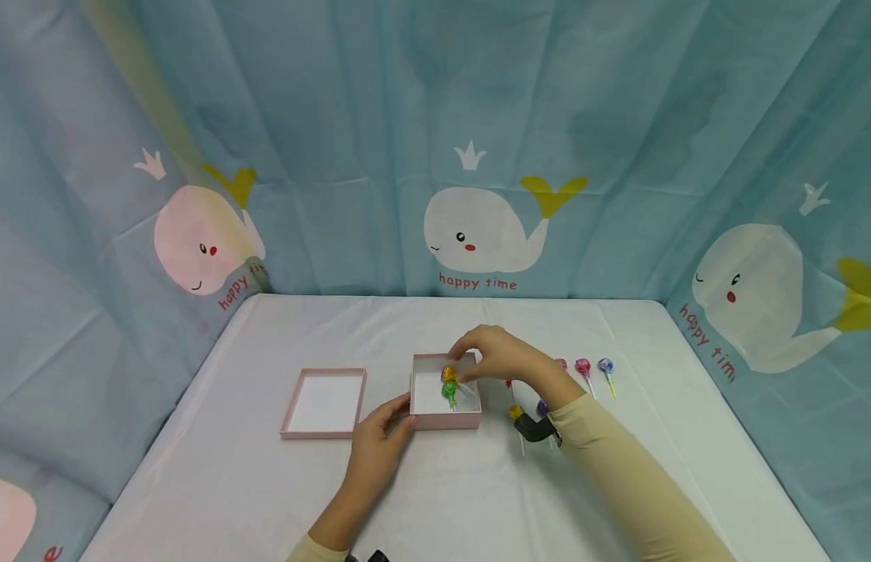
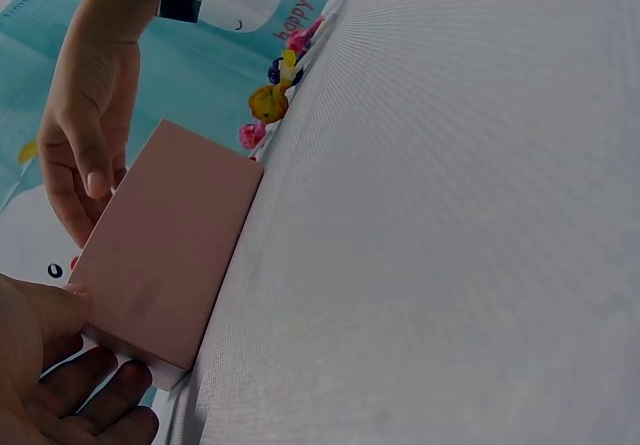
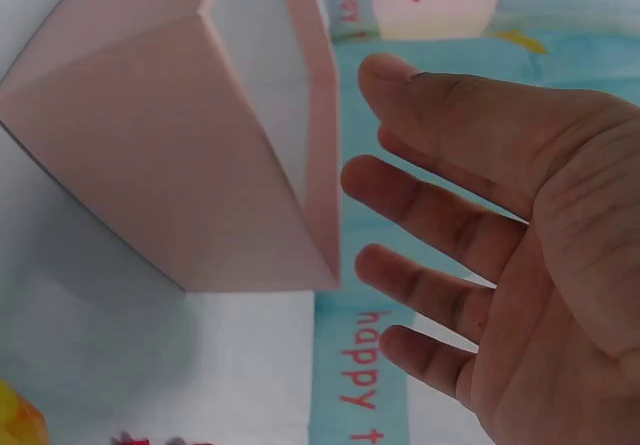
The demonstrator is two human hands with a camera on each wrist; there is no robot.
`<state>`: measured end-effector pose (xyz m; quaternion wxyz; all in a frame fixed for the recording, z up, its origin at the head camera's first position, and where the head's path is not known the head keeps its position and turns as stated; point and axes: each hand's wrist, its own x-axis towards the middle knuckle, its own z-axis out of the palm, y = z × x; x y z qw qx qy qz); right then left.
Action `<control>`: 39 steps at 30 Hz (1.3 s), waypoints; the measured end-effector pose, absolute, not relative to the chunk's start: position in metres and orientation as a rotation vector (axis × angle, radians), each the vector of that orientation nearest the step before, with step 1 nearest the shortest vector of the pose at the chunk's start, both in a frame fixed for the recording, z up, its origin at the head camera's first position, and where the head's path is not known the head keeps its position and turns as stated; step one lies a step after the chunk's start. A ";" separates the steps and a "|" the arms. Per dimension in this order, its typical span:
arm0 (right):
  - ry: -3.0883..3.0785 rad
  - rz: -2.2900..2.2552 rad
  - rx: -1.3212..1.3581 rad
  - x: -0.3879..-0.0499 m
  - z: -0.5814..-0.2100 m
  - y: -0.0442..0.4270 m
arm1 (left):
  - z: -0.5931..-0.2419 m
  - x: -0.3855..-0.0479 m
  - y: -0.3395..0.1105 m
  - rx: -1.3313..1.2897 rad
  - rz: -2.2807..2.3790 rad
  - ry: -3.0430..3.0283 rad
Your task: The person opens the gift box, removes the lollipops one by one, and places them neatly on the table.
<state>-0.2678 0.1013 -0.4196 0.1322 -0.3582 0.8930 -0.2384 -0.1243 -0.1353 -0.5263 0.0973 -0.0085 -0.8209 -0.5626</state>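
Note:
A pink cardboard box point(image 1: 446, 421) with a white inside stands uncovered on the table. Inside it lie a green lollipop point(image 1: 449, 392) and an orange-yellow lollipop point(image 1: 447, 374). The left hand point(image 1: 378, 445) holds the box's near left corner, thumb at the front wall and fingers along the side. Over the box's right rim hovers the right hand point(image 1: 499, 355); in the right wrist view its spread, slightly bent fingers point(image 3: 430, 200) have nothing between them.
Left of the box lies its shallow pink lid point(image 1: 323, 435), white side up. Right of it are several lollipops, among them a pink one point(image 1: 583, 367), a blue one point(image 1: 605, 365) and a yellow one point(image 1: 516, 410), some partly behind the right arm. A whale-print curtain point(image 1: 379, 156) surrounds the table.

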 end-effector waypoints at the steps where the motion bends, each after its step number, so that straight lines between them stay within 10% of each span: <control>1: 2.586 -0.687 -1.045 -0.268 -0.421 0.099 | -0.526 -0.124 -0.135 -0.027 -1.668 -2.428; 39: 2.728 -0.377 -1.219 -0.262 -0.468 0.068 | -0.527 -0.124 -0.137 -0.090 -1.652 -2.423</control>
